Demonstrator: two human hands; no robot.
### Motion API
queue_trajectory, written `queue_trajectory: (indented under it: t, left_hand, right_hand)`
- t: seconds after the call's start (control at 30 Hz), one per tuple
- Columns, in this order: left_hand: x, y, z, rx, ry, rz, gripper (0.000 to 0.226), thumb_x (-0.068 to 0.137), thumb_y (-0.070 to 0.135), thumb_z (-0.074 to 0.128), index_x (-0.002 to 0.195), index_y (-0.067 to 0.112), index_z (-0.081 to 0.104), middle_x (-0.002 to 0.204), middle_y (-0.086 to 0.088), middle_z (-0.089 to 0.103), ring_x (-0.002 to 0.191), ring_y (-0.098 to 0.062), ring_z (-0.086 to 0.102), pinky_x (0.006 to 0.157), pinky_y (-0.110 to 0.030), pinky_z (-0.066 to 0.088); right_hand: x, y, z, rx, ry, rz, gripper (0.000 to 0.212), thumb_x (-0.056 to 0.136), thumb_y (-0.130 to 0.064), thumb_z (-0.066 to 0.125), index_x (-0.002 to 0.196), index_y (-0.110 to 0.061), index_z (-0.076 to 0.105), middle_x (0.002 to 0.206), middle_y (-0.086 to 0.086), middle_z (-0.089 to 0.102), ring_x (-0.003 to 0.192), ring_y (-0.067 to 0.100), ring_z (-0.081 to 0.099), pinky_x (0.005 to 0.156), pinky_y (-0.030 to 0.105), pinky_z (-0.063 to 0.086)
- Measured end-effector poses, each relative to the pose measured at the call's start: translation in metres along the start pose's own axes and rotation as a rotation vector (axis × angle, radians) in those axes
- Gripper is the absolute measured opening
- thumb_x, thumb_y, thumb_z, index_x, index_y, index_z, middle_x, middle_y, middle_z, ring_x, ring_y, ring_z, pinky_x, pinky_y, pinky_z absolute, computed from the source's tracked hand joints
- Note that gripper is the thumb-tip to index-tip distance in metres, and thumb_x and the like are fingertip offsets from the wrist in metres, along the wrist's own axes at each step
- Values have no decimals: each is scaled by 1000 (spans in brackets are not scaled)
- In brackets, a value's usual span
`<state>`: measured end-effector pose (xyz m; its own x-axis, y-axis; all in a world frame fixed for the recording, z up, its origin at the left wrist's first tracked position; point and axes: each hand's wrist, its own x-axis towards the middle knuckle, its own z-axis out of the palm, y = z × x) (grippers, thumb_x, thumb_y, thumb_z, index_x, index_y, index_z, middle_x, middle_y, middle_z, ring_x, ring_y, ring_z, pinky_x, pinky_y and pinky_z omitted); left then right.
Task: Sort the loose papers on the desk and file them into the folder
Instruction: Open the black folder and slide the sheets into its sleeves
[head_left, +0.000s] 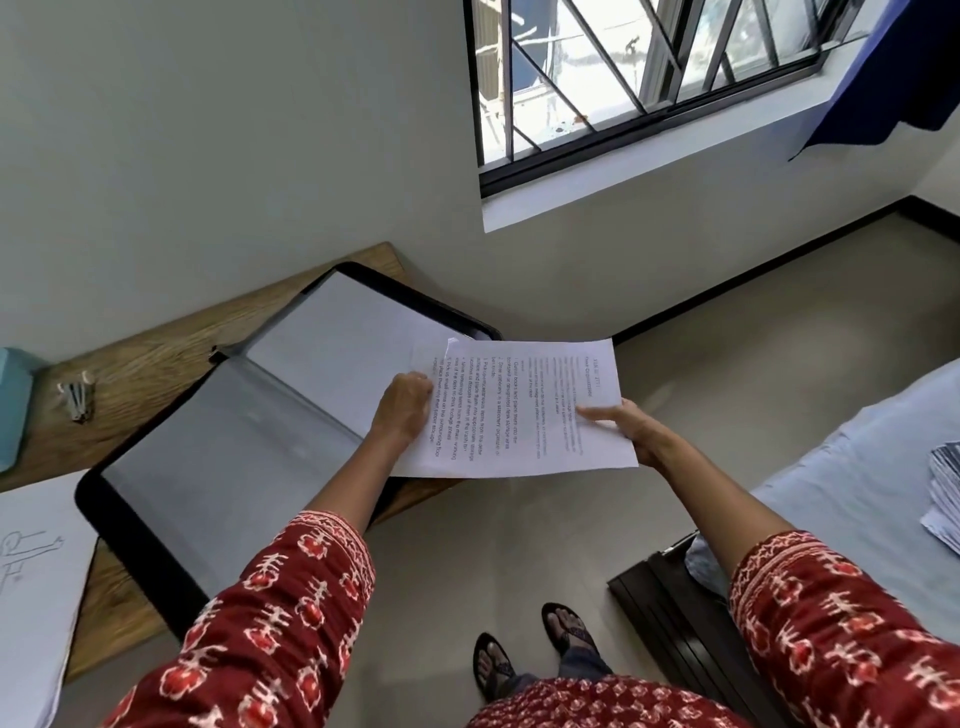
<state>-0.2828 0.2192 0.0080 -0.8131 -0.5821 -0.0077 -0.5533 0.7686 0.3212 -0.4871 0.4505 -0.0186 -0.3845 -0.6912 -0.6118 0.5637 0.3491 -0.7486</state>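
Printed sheet held in both hands above the open folder.
The left hand (404, 406) grips the near-left edge of the printed sheet (524, 410), fingers curled round it; the right hand (631, 428) pinches the right edge, thumb on top. The black folder (150, 551) lies open on the wooden desk (156, 353), beside a sketched paper (36, 582).

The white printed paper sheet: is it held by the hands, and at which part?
Yes. The left hand grips the white printed paper sheet at its left edge, and the right hand pinches its right edge, thumb on top.
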Motion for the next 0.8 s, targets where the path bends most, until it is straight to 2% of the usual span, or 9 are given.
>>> queue_trajectory:
  t: [0.13, 0.23, 0.33, 0.43, 0.53, 0.63, 0.7, 0.8]
  left_hand:
    - [-2, -1, -1, 22, 26, -58, 16, 92, 7, 54, 79, -1, 60, 87, -13, 59, 75, -21, 59, 63, -15, 43]
    - [-4, -2, 1, 85, 42, -97, 16, 92, 5, 54, 94, -6, 65, 92, -16, 60, 81, -25, 61, 69, -22, 45]
    - [-7, -1, 2, 185, 33, -107, 16, 94, 6, 50, 98, -3, 63, 95, -15, 59, 84, -25, 58, 69, -27, 45]
    - [-12, 2, 1, 306, 16, -146, 18, 96, 6, 44, 100, 0, 60, 99, -13, 59, 89, -25, 56, 68, -30, 42]
    - [-22, 5, 0, 373, 18, -180, 22, 95, 13, 45, 109, 5, 59, 109, -9, 59, 99, -25, 52, 76, -32, 40]
    - [-40, -1, 10, 323, 79, -180, 28, 92, 15, 45, 116, 6, 55, 120, -10, 56, 109, -27, 48, 95, -42, 33]
    - [-50, -7, 20, 290, 120, -151, 30, 91, 11, 46, 119, 5, 53, 122, -12, 55, 110, -30, 49, 98, -47, 31]
    - [-55, -7, 26, 249, 149, -143, 31, 90, 8, 49, 120, 2, 53, 120, -15, 57, 108, -34, 51, 95, -48, 35]
  right_hand:
    - [-1, 2, -3, -46, 28, -47, 26, 84, 8, 58, 108, -3, 59, 107, 17, 64, 86, 29, 66, 59, 33, 59]
    - [-1, 1, -7, -8, 88, -99, 35, 83, 12, 58, 117, 3, 53, 107, 17, 63, 86, 30, 65, 59, 32, 60]
    - [-1, 3, -9, 16, 105, -105, 36, 84, 12, 57, 119, 5, 51, 106, 18, 63, 84, 29, 65, 58, 31, 59]
    - [3, 9, -4, 40, 119, -102, 37, 83, 11, 59, 119, 6, 52, 115, 22, 61, 85, 30, 65, 59, 32, 59]
    - [8, 14, 4, 68, 160, -86, 38, 82, 10, 60, 119, 5, 53, 116, 22, 61, 81, 29, 66, 57, 34, 59]
    - [11, 17, 8, 106, 197, -68, 36, 83, 4, 63, 118, 2, 54, 117, 20, 62, 87, 31, 65, 63, 37, 60]
    - [14, 21, 6, 17, 307, -86, 36, 85, -7, 67, 117, -3, 53, 123, 18, 60, 92, 30, 63, 71, 40, 58]
    - [18, 27, 0, -263, 515, -137, 66, 82, -24, 73, 136, -7, 39, 130, 16, 52, 104, 29, 57, 78, 41, 53]
